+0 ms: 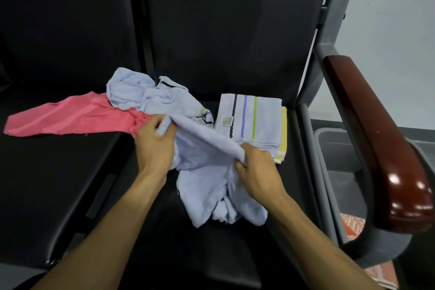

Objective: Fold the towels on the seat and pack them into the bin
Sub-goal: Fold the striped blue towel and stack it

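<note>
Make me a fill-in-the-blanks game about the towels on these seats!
1. Both hands, left hand and right hand, hold one light ____ towel.
2. The flat towel lying on the left seat is ____.
3. The folded striped towel lies on top of a ____ towel.
4. The striped towel has ____ coloured stripes.

Missing words: blue; pink; yellow; three
</note>
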The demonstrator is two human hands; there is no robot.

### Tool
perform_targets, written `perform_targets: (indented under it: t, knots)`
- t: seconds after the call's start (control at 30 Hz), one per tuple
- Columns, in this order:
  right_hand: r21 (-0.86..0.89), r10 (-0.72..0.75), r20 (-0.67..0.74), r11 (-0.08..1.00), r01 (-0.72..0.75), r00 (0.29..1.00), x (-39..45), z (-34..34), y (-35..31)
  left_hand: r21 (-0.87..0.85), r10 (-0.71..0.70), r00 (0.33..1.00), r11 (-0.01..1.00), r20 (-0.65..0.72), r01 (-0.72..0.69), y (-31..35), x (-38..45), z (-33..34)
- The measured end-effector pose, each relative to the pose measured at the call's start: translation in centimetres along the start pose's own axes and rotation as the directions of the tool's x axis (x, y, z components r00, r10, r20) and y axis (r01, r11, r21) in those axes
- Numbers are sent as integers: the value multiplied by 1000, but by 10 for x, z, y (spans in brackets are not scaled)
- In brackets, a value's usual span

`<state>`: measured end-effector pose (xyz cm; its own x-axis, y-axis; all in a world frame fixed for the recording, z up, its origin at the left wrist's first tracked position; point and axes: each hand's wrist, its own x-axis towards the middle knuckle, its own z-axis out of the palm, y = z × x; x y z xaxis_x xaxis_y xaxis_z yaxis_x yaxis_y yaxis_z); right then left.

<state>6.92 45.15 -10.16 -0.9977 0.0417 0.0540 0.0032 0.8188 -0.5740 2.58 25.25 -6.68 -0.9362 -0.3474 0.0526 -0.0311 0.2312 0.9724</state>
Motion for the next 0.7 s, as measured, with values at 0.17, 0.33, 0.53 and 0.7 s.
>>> perform_targets:
  t: [0.17,0.33,0.53,0.7]
  knots:
    - [98,-243,-117,962,255,963,-4,-4,-20,231,166,816,911,553,-342,5,-15,5]
    - [153,-162,-64,973,170,985,-2,-2,-17,328,232,858,853,458,-405,-2,-20,13]
    - [-18,32,94,999,-30,995,1,-6,-7,338,268,963,904,32,-263,0,-9,4]
    - [-17,98,43,995,-97,994,-1,-6,-9,220,148,986,967,-80,-127,-4,2,-5]
